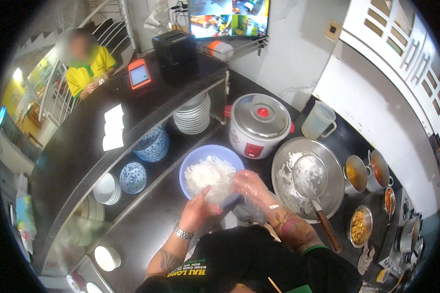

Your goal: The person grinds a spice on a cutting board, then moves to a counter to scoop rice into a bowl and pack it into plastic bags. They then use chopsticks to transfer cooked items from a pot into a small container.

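Observation:
A lavender plastic colander filled with white rice noodles stands on the dark counter before me. My left hand, bare and with a metal watch at the wrist, is at the colander's near rim, thumb raised over the noodles. Whether it grips anything is unclear. My right hand wears a clear plastic glove and is at the colander's right side, fingers bent beside the noodles. What lies inside those fingers is hidden. Blurred see-through material shows between the two hands.
A rice cooker stands behind the colander. At right, a wide metal basin holds a wooden-handled strainer, with several pots beyond. Blue patterned bowls sit under the left shelf. A person in yellow is across the counter.

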`<state>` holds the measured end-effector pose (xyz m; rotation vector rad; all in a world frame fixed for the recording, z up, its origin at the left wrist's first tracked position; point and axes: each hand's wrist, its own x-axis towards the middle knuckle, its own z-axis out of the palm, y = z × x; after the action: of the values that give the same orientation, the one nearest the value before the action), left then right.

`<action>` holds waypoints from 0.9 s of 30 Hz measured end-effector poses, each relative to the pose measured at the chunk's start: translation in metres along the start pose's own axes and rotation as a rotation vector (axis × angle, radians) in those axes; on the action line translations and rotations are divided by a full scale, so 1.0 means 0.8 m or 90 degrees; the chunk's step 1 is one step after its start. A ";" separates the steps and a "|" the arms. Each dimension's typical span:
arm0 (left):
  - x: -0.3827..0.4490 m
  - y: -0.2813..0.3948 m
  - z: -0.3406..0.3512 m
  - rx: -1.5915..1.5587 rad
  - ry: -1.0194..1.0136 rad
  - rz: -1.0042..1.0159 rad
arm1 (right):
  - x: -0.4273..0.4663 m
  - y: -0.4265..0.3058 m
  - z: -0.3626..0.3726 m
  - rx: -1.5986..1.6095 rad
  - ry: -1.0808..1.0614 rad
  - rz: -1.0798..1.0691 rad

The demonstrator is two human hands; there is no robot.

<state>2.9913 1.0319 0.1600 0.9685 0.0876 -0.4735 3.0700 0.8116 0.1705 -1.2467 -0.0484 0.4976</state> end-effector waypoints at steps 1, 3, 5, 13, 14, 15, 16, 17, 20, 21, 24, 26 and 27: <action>-0.002 0.002 -0.010 0.034 0.052 -0.007 | 0.002 0.001 0.013 -0.008 -0.018 0.019; -0.012 -0.004 -0.027 -0.050 0.012 -0.038 | 0.002 0.013 0.051 -0.046 -0.266 0.022; -0.014 -0.013 -0.035 -0.170 -0.055 -0.054 | 0.010 0.021 0.084 -0.131 -0.397 0.067; 0.009 -0.037 -0.078 -0.073 0.020 -0.072 | 0.059 0.062 0.119 -0.484 -0.366 0.281; 0.013 -0.036 -0.083 -0.020 0.057 -0.058 | 0.066 0.065 0.118 -0.589 -0.406 0.238; 0.014 -0.031 -0.091 -0.014 0.076 -0.041 | 0.077 0.067 0.116 -0.562 -0.474 0.135; 0.012 -0.026 -0.099 -0.006 0.096 -0.025 | 0.090 0.070 0.113 -0.533 -0.531 0.024; 0.009 -0.021 -0.106 0.002 0.115 -0.009 | 0.102 0.074 0.111 -0.501 -0.585 -0.088; 0.003 0.000 -0.132 -0.001 0.219 0.057 | 0.157 0.074 0.061 -0.516 -0.391 -0.052; -0.003 0.007 -0.141 0.005 0.248 0.075 | 0.185 0.081 0.052 -0.511 -0.313 -0.030; -0.015 0.021 -0.158 -0.053 0.267 0.064 | 0.204 0.121 0.020 -0.780 -0.112 -0.099; -0.019 0.025 -0.162 -0.064 0.256 0.065 | 0.190 0.150 0.008 -1.008 -0.151 0.040; -0.020 0.026 -0.162 -0.067 0.254 0.065 | 0.184 0.163 0.008 -1.025 -0.171 0.035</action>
<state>3.0036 1.1518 0.1067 0.9479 0.4170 -0.1754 3.1560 0.9039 0.0195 -2.7319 -0.7647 0.6755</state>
